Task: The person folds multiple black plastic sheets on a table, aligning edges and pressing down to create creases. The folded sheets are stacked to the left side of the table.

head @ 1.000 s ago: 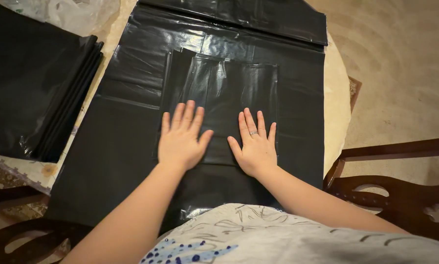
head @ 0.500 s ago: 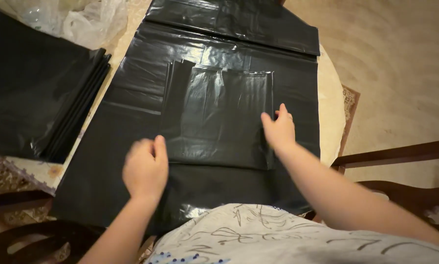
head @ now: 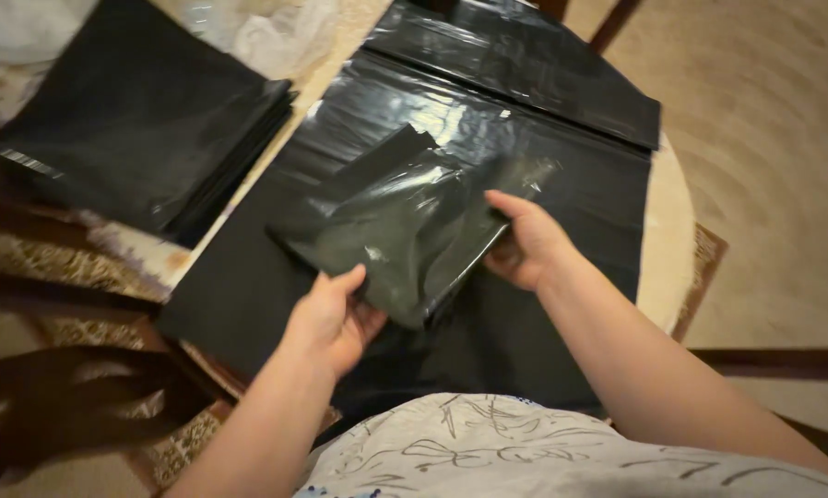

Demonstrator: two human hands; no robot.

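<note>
Hands grip a folded glossy black plastic bag [head: 405, 231]: left hand [head: 331, 318] pinches its near corner, right hand [head: 525, 242] clasps its right edge, long axis slanting away leftward.

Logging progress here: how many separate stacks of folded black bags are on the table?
1: the stack of folded black bags at the far left. The left hand and right hand hold one more folded bag.
</note>
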